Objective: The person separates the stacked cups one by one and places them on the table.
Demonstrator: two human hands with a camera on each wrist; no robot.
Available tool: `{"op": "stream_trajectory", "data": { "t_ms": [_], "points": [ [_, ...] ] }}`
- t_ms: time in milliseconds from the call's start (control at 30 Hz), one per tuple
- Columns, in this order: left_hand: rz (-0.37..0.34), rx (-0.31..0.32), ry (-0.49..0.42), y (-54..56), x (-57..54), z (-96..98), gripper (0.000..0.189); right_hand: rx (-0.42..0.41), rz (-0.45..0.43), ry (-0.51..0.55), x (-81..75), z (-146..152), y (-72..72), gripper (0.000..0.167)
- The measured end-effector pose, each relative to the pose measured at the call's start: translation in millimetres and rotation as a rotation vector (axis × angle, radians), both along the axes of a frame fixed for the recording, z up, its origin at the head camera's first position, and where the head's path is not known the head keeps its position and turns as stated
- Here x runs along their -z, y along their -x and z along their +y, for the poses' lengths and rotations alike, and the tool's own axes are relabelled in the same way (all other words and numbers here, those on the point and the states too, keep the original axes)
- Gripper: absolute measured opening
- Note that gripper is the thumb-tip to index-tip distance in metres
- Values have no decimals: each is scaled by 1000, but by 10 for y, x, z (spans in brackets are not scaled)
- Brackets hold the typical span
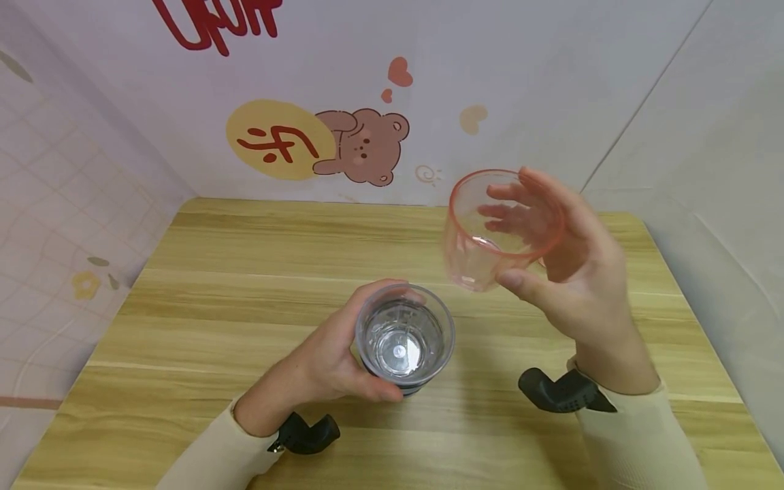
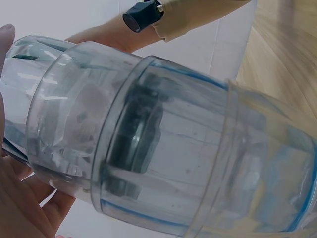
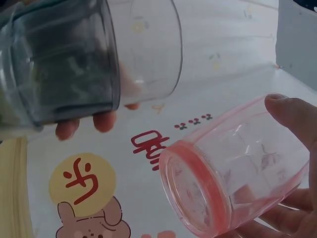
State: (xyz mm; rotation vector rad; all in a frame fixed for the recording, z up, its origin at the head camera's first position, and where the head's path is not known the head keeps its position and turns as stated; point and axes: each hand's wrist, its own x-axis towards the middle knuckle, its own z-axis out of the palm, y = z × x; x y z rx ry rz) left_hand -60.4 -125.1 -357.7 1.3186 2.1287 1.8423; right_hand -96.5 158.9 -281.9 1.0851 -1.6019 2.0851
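My left hand (image 1: 333,357) grips a stack of nested clear cups (image 1: 401,340), held mouth up above the table in the head view. From the side, in the left wrist view, the stack (image 2: 173,144) shows several stepped rims, some of them blue, and one dark grey section. My right hand (image 1: 584,269) holds a see-through pink cup (image 1: 465,248) by its side, thumb at the front and fingers behind. This pink cup is higher and to the right of the stack, apart from it. A thick pink ring marks its base (image 3: 200,186) in the right wrist view.
A wooden table (image 1: 257,252) with rounded far corners spreads below both hands. Behind it stands a pale wall (image 1: 539,82) with a printed bear (image 1: 370,150), and more walls close in on both sides. Each wrist wears a dark camera (image 1: 560,391).
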Motion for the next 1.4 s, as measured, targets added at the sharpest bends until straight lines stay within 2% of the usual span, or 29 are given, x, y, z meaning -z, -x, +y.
{"op": "stream_trajectory", "data": {
  "t_ms": [333, 700, 967, 1200, 1400],
  "points": [
    [5, 8, -3, 5, 1, 5, 105, 81, -33, -77, 138, 100, 152, 75],
    [15, 7, 0, 3, 8, 1, 104, 139, -98, -112, 308, 208, 273, 74],
    [12, 14, -8, 1, 11, 2, 106, 226, -253, -160, 403, 276, 315, 78],
    [18, 5, -5, -4, 15, -2, 104, 240, -282, -169, 474, 303, 349, 75],
    [17, -3, 4, -3, 11, -4, 104, 305, -343, -211, 534, 317, 391, 80]
  ]
}}
